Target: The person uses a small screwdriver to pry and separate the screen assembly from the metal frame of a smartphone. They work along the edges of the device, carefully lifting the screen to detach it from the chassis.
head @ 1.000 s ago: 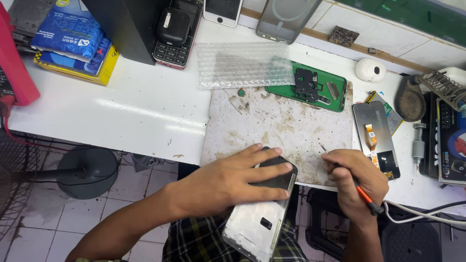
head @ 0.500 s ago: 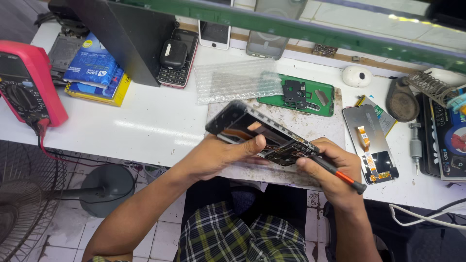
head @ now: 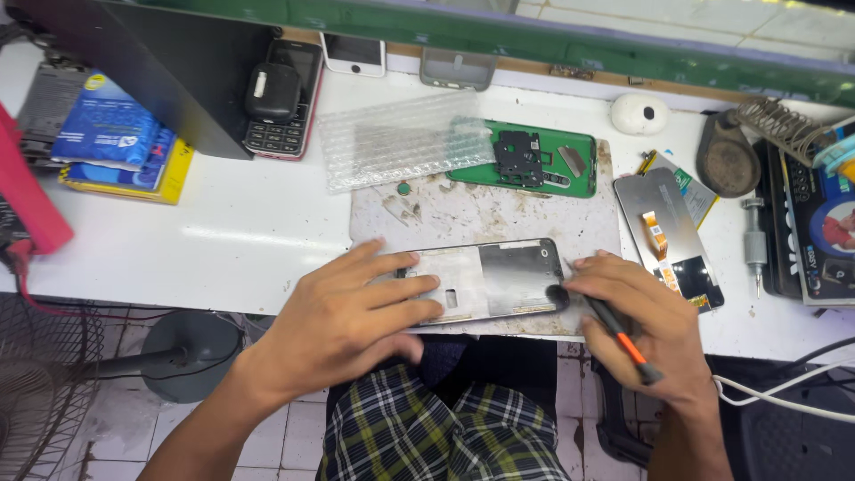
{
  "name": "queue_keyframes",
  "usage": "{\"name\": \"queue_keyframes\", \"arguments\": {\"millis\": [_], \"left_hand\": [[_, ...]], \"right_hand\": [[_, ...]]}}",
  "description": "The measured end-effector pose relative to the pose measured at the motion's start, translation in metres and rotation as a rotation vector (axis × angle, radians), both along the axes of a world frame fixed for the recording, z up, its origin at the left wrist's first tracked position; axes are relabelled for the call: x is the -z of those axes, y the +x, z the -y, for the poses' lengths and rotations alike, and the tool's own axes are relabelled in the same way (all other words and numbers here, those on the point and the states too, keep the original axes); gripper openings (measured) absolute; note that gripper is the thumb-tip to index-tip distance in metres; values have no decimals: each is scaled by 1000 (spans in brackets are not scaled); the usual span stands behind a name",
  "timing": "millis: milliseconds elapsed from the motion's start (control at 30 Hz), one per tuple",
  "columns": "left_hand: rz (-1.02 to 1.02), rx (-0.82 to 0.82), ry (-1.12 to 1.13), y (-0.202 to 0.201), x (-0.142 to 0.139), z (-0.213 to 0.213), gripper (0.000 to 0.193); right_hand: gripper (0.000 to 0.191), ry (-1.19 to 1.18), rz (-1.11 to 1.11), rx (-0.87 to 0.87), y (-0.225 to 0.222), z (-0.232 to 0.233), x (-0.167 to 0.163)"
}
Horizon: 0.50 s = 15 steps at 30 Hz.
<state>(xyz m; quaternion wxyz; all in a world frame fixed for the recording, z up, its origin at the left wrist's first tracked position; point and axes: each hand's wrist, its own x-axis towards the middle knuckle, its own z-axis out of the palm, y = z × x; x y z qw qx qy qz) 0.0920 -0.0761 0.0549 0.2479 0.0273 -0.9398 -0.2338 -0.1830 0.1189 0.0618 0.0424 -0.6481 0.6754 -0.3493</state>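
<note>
Two hands work on one phone frame (head: 485, 283), which lies flat on the stained work mat (head: 481, 209) at the near edge of the white counter (head: 223, 232). Its long axis runs from nine to three o'clock. The left hand (head: 352, 312) lies spread over the frame's nine o'clock end, fingers flat, pinning it down without gripping. The right hand (head: 646, 316) sits at the three o'clock end, closed around a black-and-orange tool (head: 614, 331) whose tip touches that corner. At twelve o'clock lies a green back cover (head: 534, 160); at two o'clock, a detached screen (head: 663, 233).
</note>
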Motion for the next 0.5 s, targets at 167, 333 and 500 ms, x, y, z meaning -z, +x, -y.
{"name": "queue_keyframes", "arguments": {"millis": [167, 333, 500], "left_hand": [[-9, -13, -84, -13, -13, -30, 64], [13, -96, -212, -60, 7, -73, 72], [-77, -228, -339, -78, 26, -87, 44]], "right_hand": [[21, -128, 450, 458, 32, -23, 17], [13, -231, 174, 503, 67, -35, 36], [9, -181, 0, 511, 74, -36, 25]]}}
